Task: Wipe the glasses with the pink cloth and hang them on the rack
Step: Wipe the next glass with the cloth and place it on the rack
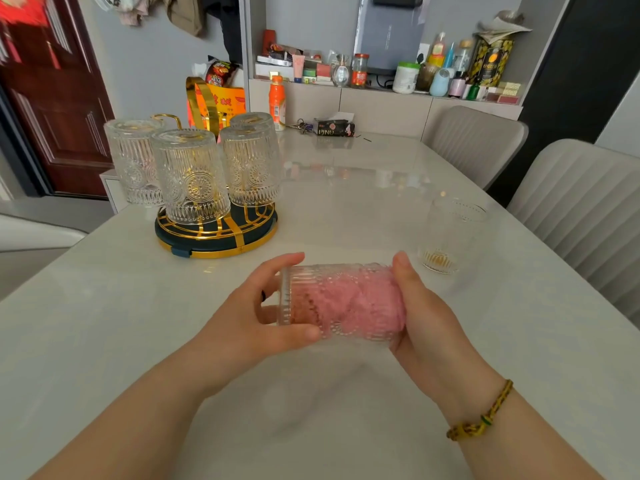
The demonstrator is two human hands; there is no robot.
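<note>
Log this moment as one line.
left hand grips glass | right hand holds pink cloth inside it | rack: four hung glasses | table: one upright glass

Pink cloth (353,303) fills a clear ribbed glass (304,306); rack (214,237) gold and dark green.

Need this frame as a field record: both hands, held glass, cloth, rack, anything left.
left hand: grips base of ribbed clear glass, held sideways
right hand: at its mouth, holds pink cloth stuffed inside
gold wire rack: four upside-down glasses hung
white table: one upright clear tumbler, right
</note>
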